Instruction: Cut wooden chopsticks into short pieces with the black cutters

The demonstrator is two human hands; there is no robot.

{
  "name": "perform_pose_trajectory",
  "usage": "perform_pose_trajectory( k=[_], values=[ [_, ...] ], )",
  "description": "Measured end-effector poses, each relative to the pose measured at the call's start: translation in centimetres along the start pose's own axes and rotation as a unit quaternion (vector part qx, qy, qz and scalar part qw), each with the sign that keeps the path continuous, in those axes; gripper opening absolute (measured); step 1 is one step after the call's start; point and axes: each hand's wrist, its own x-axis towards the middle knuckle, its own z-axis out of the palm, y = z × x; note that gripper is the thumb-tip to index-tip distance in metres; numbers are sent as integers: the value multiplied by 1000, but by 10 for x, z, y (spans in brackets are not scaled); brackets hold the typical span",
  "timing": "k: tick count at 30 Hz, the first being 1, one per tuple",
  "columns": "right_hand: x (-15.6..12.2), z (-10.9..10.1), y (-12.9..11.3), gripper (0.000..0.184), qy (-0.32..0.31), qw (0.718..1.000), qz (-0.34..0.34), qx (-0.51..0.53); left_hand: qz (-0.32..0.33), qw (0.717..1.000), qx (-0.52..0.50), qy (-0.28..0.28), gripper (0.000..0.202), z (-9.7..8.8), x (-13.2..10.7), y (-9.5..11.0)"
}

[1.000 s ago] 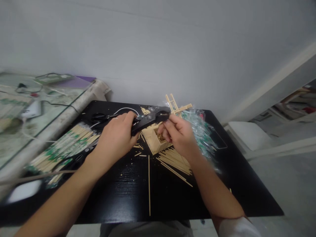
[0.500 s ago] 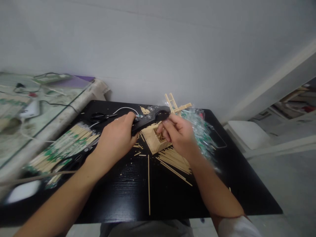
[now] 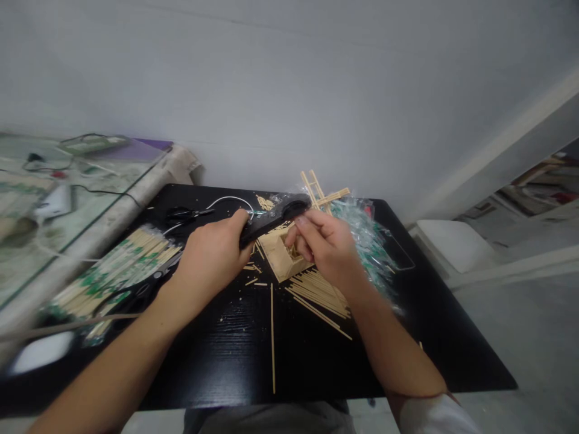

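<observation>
though left hand (image 3: 210, 256) still fast on cutter (image 3: 275, 216), tool slightly turned, right hand (image 3: 328, 247) pinched

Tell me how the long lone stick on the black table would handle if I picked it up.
The stick looks very thin, so probably light and easy to snap. Lying flat on the smooth table, it may be fiddly to pinch and could slide if pushed.

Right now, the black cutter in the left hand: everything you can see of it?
The black cutter is a dark, matte, plier-like tool, motion-blurred. Its handles sit clamped in the left hand; its rounded head points away and rightward, raised above the wooden box on the black table. Fingertips of the right hand sit under the head; contact is unclear, as is whether its blades are open.
</observation>
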Motion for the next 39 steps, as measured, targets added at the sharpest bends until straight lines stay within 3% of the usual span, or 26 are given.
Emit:
perform_pose_trajectory(
  k=[7,15,30,34,39],
  values=[
    [1,0,-1,30,-1,1000,9,-2,13,999,-22,44,18,1,-2,-1],
    [1,-1,-1,29,-8,1000,15,15,7,1000,-16,13,15,1,-1,-1],
    [3,-3,0,36,-34,994,86,50,-12,1000,1,8,16,4,-1,0],
    [3,-2,3,28,-37,992,90,77,-25,1000,6,14,19,5,0,0],
    [3,-1,4,24,-39,992,79,91,-43,995,-92,1,21,4,4,-7]
  ],
)
